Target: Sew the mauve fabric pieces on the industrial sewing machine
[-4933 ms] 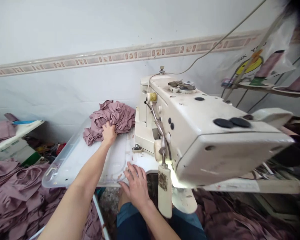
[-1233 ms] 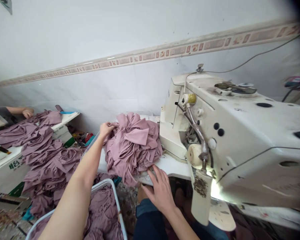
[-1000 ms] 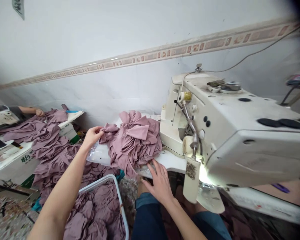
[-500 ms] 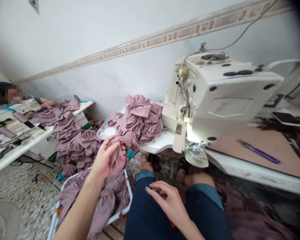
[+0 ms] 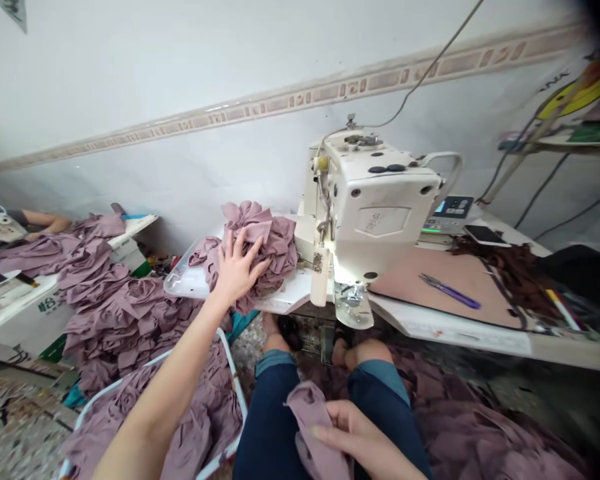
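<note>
resting spread on the cloth pile (image 5: 283, 247) of the worktop (image 5: 300, 289), in the head view, the left hand (image 5: 236, 270) seems to grasp nothing; the right hand (image 5: 353, 433) pinches one mauve strip (image 5: 311, 417). if pushed, the pile could slide down, because some cloth overhangs the front edge.

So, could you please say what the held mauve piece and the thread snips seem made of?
The held mauve piece: probably fabric, matte, softly folded. The thread snips: likely metal blades, dull grey; smooth purple handles, perhaps plastic or coated metal.
</note>
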`<state>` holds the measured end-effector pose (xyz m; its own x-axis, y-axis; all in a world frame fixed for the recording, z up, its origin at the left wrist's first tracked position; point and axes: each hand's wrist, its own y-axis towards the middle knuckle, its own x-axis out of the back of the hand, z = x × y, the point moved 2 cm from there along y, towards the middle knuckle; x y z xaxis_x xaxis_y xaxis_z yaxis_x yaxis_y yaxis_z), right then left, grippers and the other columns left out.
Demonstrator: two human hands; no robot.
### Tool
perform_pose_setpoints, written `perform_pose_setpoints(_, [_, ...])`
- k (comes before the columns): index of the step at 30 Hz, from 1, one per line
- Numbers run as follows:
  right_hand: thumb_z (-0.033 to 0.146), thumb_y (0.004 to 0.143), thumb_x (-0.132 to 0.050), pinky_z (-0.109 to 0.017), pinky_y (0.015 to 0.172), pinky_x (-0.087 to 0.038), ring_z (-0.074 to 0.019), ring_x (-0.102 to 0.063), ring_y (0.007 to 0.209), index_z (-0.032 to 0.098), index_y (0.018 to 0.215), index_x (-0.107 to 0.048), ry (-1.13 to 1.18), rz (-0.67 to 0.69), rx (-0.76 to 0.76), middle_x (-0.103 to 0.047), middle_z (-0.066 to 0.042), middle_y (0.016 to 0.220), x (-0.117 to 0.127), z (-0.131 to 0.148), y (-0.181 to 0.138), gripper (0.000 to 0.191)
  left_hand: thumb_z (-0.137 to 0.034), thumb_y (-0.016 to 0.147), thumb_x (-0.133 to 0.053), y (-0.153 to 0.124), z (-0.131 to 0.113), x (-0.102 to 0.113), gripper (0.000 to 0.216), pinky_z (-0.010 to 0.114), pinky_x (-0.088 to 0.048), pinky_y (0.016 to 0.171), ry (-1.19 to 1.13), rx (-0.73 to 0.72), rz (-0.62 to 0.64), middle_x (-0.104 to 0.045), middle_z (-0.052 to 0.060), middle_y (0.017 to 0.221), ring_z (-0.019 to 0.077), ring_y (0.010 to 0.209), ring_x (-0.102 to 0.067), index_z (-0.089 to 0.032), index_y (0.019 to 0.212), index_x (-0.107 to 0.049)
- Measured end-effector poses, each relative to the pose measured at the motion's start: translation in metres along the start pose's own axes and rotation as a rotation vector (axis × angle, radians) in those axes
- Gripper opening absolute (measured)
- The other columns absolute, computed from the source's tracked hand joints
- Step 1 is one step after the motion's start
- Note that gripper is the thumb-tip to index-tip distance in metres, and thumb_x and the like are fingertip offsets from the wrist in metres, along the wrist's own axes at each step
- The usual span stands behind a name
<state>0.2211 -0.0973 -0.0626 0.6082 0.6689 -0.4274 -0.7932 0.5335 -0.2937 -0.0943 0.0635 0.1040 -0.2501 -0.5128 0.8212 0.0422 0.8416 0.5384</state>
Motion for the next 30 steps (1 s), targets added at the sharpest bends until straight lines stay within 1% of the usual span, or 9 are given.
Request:
perform_pose_setpoints(4, [0.045,0.055,-0.106,-0.028,0.079,-0.051,-0.0212,-0.070,0.087,0.019,0.113,-0.084,0.094,-0.086,0.005,-0.079,-0.003,0.096,0.020,-0.016,-0.005,0.067,-0.043,0.110,-0.050,0.058,0.016,-0.046,0.055,0.087,-0.006,0.124,0.147,0.027,0.102,-0.026,0.011,0.184,0.0464,0.170,-0.009,-0.034,0.164,-0.055])
perform_pose_setpoints(7, [0.043,0.060,-0.104,-0.030,0.085,-0.053,-0.0228,-0.072,0.090,0.019,0.112,-0.084,0.060,-0.171,0.001,-0.080,-0.003,0.097,0.029,-0.022,-0.009,0.062,-0.045,0.110,-0.049,0.073,0.012,-0.070,0.055,0.091,-0.003,0.120,0.170,0.101,0.043,-0.030,0.013,0.183,0.0498,0.168,-0.014,-0.033,0.162,-0.057])
perform_pose_setpoints(13, [0.064,0.084,-0.087,-0.033,0.079,-0.054,-0.0219,-0.071,0.080,0.014,0.103,-0.085,-0.118,-0.237,0.032,-0.080,-0.005,0.089,0.040,0.008,-0.031,0.053,-0.051,0.102,-0.062,0.079,0.014,-0.059,0.065,0.085,-0.004,0.126,0.052,0.137,0.038,-0.035,0.017,0.180,0.0520,0.166,-0.020,-0.029,0.164,-0.055])
perform_pose_setpoints(17, [0.051,0.075,-0.098,-0.031,0.082,-0.055,-0.0197,-0.070,0.083,0.016,0.113,-0.083,-0.057,-0.169,0.077,-0.080,-0.003,0.097,0.045,0.039,-0.046,0.053,-0.047,0.096,-0.073,0.051,0.019,-0.027,0.080,0.059,-0.019,0.137,-0.195,-0.043,-0.073,-0.051,0.017,0.169,0.0401,0.166,-0.030,-0.022,0.167,-0.047])
perform_pose_setpoints(22, [0.042,0.075,-0.099,-0.026,0.077,-0.053,-0.0163,-0.068,0.081,0.014,0.114,-0.082,-0.039,-0.170,0.146,-0.078,-0.002,0.094,0.058,0.055,-0.045,0.051,-0.038,0.103,-0.063,-0.043,-0.016,-0.007,0.036,0.054,-0.044,0.127,-0.320,0.101,-0.214,-0.074,0.013,0.138,0.0334,0.142,-0.061,-0.025,0.134,-0.076])
perform_pose_setpoints(23, [0.042,0.076,-0.098,-0.025,0.075,-0.052,-0.0158,-0.067,0.079,0.014,0.112,-0.082,-0.048,-0.176,0.152,-0.078,-0.002,0.092,0.060,0.057,-0.043,0.048,-0.038,0.104,-0.062,-0.065,-0.031,-0.012,0.030,0.053,-0.052,0.119,-0.403,0.117,-0.126,-0.078,0.012,0.126,0.0325,0.131,-0.069,-0.028,0.127,-0.079])
perform_pose_setpoints(25, [0.044,0.079,-0.097,-0.024,0.073,-0.050,-0.0151,-0.066,0.077,0.013,0.110,-0.084,-0.070,-0.174,0.154,-0.078,-0.002,0.090,0.062,0.060,-0.042,0.046,-0.041,0.099,-0.072,-0.109,-0.070,-0.030,0.028,0.050,-0.063,0.102,-0.677,0.042,0.229,-0.079,0.012,0.125,0.0324,0.120,-0.074,-0.035,0.125,-0.081])
perform_pose_setpoints(27, [0.047,0.080,-0.095,-0.025,0.072,-0.050,-0.0153,-0.065,0.075,0.013,0.108,-0.085,-0.099,-0.169,0.146,-0.078,-0.002,0.088,0.064,0.064,-0.043,0.045,-0.040,0.090,-0.085,-0.146,-0.106,-0.051,0.045,0.053,-0.060,0.108,-0.877,-0.055,0.592,-0.074,0.012,0.143,0.0357,0.137,-0.067,-0.038,0.135,-0.078])
perform_pose_setpoints(30, [0.054,0.079,-0.094,-0.026,0.066,-0.048,-0.0164,-0.063,0.070,0.014,0.099,-0.087,-0.159,-0.204,0.132,-0.077,-0.002,0.082,0.071,0.070,-0.050,0.045,-0.040,0.101,-0.073,-0.170,-0.137,-0.069,0.020,0.051,-0.054,0.116,-1.065,0.011,0.677,-0.082,0.011,0.125,0.0331,0.134,-0.069,-0.034,0.117,-0.083])
